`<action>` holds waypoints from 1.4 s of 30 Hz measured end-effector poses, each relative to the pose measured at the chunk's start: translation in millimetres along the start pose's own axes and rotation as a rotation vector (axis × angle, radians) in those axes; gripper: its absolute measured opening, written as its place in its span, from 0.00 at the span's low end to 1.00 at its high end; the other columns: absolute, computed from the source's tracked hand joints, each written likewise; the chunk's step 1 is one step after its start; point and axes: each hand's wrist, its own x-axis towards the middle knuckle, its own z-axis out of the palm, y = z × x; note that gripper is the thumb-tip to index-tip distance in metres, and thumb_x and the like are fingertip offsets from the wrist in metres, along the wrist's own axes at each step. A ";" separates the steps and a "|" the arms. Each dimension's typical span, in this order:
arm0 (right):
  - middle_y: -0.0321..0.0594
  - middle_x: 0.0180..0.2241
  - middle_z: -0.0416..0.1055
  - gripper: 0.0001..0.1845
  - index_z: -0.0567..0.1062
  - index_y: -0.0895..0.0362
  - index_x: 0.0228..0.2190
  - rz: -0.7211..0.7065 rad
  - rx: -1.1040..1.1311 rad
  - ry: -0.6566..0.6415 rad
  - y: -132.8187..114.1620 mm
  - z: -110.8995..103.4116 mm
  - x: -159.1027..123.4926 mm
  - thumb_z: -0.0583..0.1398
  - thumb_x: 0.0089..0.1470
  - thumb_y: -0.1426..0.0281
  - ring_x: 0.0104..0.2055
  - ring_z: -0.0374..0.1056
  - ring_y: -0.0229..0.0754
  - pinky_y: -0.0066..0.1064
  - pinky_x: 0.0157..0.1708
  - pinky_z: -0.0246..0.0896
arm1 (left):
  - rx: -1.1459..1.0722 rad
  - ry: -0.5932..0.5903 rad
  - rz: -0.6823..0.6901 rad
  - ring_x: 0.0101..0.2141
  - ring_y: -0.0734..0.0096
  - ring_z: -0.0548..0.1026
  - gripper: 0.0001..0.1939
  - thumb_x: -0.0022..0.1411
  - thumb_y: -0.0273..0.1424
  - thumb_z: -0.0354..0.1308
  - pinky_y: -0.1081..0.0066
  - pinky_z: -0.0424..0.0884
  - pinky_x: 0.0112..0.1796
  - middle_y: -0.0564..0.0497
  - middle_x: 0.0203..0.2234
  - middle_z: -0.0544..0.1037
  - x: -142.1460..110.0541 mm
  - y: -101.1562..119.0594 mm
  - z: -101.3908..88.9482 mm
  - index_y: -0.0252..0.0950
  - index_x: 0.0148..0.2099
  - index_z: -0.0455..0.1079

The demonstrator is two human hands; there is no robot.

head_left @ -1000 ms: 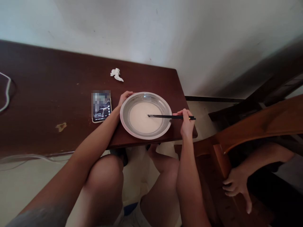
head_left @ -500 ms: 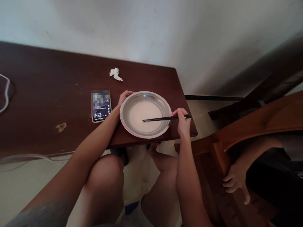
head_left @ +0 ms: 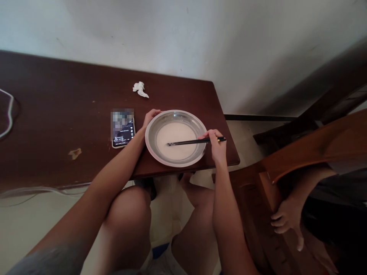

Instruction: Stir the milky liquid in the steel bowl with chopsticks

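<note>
A round metal plate (head_left: pixel 151 133) with pale liquid or batter in it sits near the right end of a dark wooden table (head_left: pixel 57 107). My left hand (head_left: pixel 149 117) grips the plate's left rim. My right hand (head_left: pixel 213 141) is closed on a pair of black chopsticks (head_left: pixel 192 142), held almost level, with their tips in the pale liquid left of the plate's middle.
A phone (head_left: pixel 123 131) with a lit screen lies just left of the plate. A crumpled white tissue (head_left: pixel 140 89) sits farther back. A white cable (head_left: pixel 7 114) runs along the left edge. On the right is a wooden chair (head_left: pixel 301 152), with another person's hand (head_left: pixel 286 221) hanging beside it.
My right hand has moved left with the chopsticks, so their tips have swept from the plate's middle toward its left side. My left hand stays on the rim.
</note>
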 end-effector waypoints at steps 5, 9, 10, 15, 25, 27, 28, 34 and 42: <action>0.31 0.19 0.71 0.18 0.69 0.55 0.20 -0.013 0.015 0.245 3.3 -8.2 3.7 0.53 0.55 0.58 0.25 0.71 0.36 0.31 0.35 0.63 | -0.006 -0.030 -0.030 0.24 0.69 0.73 0.15 0.57 0.30 0.46 0.73 0.69 0.30 0.53 0.15 0.73 -3.1 1.6 1.0 0.37 0.25 0.71; 0.29 0.15 0.69 0.18 0.68 0.55 0.19 0.006 0.054 0.149 5.2 -8.1 2.1 0.53 0.55 0.60 0.20 0.68 0.35 0.30 0.32 0.62 | -0.027 -0.020 -0.021 0.21 0.71 0.71 0.15 0.56 0.30 0.46 0.74 0.68 0.28 0.54 0.14 0.72 -4.2 1.5 1.9 0.36 0.24 0.71; 0.29 0.16 0.69 0.17 0.69 0.55 0.20 0.017 0.059 0.074 4.0 -5.4 1.3 0.54 0.55 0.60 0.21 0.69 0.35 0.30 0.32 0.62 | -0.027 -0.010 -0.016 0.20 0.72 0.70 0.15 0.56 0.30 0.47 0.75 0.68 0.27 0.54 0.14 0.72 -4.7 1.5 2.4 0.36 0.24 0.71; 0.32 0.21 0.73 0.16 0.71 0.54 0.22 -0.047 -0.025 0.124 -0.8 -1.1 2.3 0.53 0.55 0.59 0.29 0.71 0.36 0.31 0.37 0.63 | 0.004 0.022 -0.001 0.21 0.72 0.70 0.12 0.55 0.30 0.48 0.73 0.68 0.29 0.54 0.16 0.73 -6.7 1.9 4.8 0.36 0.24 0.70; 0.31 0.20 0.72 0.15 0.71 0.53 0.23 -0.031 -0.006 -0.001 -0.9 1.7 1.3 0.54 0.55 0.59 0.28 0.71 0.37 0.32 0.37 0.64 | 0.030 0.018 0.005 0.22 0.71 0.71 0.15 0.57 0.31 0.47 0.73 0.68 0.30 0.53 0.17 0.73 -5.4 1.4 3.7 0.36 0.23 0.71; 0.32 0.22 0.73 0.16 0.72 0.54 0.23 -0.055 -0.035 0.078 -0.2 0.9 3.1 0.53 0.55 0.58 0.30 0.71 0.37 0.32 0.39 0.64 | 0.019 0.006 0.004 0.22 0.72 0.71 0.15 0.57 0.31 0.47 0.74 0.67 0.29 0.53 0.17 0.73 -4.8 1.3 3.2 0.36 0.23 0.71; 0.32 0.21 0.72 0.17 0.71 0.54 0.22 -0.055 -0.034 0.143 0.9 -0.7 4.1 0.53 0.55 0.58 0.29 0.71 0.37 0.32 0.38 0.64 | 0.009 0.002 0.002 0.22 0.73 0.71 0.15 0.57 0.31 0.47 0.74 0.67 0.29 0.53 0.17 0.73 -4.5 1.2 3.1 0.36 0.23 0.72; 0.29 0.15 0.67 0.17 0.68 0.54 0.20 -0.013 0.043 0.127 3.0 -0.2 2.0 0.53 0.56 0.59 0.21 0.68 0.36 0.31 0.34 0.63 | -0.035 -0.003 -0.013 0.19 0.74 0.69 0.16 0.57 0.30 0.47 0.75 0.67 0.27 0.54 0.15 0.73 -5.2 1.7 3.9 0.35 0.22 0.72; 0.30 0.19 0.70 0.18 0.69 0.54 0.21 -0.038 -0.006 0.222 2.7 -1.3 4.1 0.52 0.55 0.58 0.25 0.70 0.36 0.31 0.35 0.64 | -0.023 -0.026 -0.024 0.21 0.72 0.70 0.15 0.57 0.31 0.47 0.73 0.67 0.29 0.53 0.16 0.73 -1.8 0.0 1.1 0.36 0.23 0.72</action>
